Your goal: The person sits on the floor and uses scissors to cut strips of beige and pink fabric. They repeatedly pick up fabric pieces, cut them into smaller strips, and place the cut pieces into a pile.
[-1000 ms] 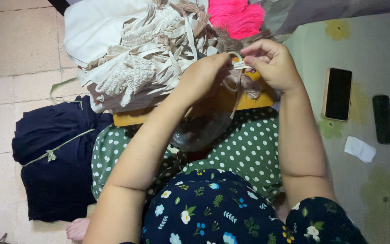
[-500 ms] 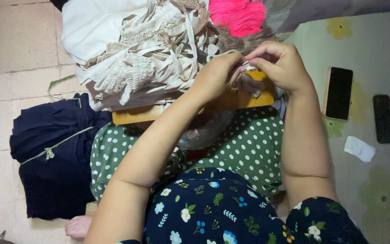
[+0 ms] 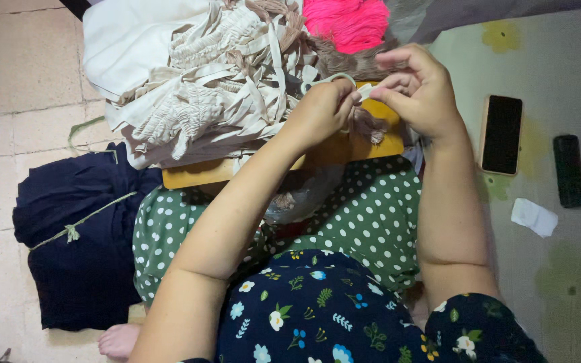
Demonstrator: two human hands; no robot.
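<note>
Both hands meet just above the wooden board [image 3: 196, 176], at about one o'clock from the person's lap; the left hand [image 3: 322, 114] is curled nearly into a fist, thumb and forefinger pinched on a narrow pale strip of cloth [image 3: 331, 78] that arcs up in a small loop toward twelve o'clock; the right hand [image 3: 417, 91] faces it, fingers bent and closed on the strip's white end [image 3: 366, 91], so the short length between the two hands is drawn tight, which seems to be why they sit so close, almost touching; whether a tool sits in either hand cannot be told.

At eleven o'clock from the hands lies a heap of cream strips and gathered elastic pieces [image 3: 203, 101], spilling over the board within easy reach of the left hand; a bright pink bundle [image 3: 347, 21] sits at twelve o'clock, just beyond the fingers; a tuft of brownish threads [image 3: 370, 126] hangs under the right hand, onto the board.

The board rests across the lap on green polka-dot fabric [image 3: 364, 215]; a folded navy garment [image 3: 79, 249] lies at nine o'clock on the tiled floor [image 3: 8, 101]; at three o'clock, well apart on the mat [image 3: 573, 269], lie a phone [image 3: 502, 134], a dark remote [image 3: 568, 171] and a scrap of white paper [image 3: 534, 217].
</note>
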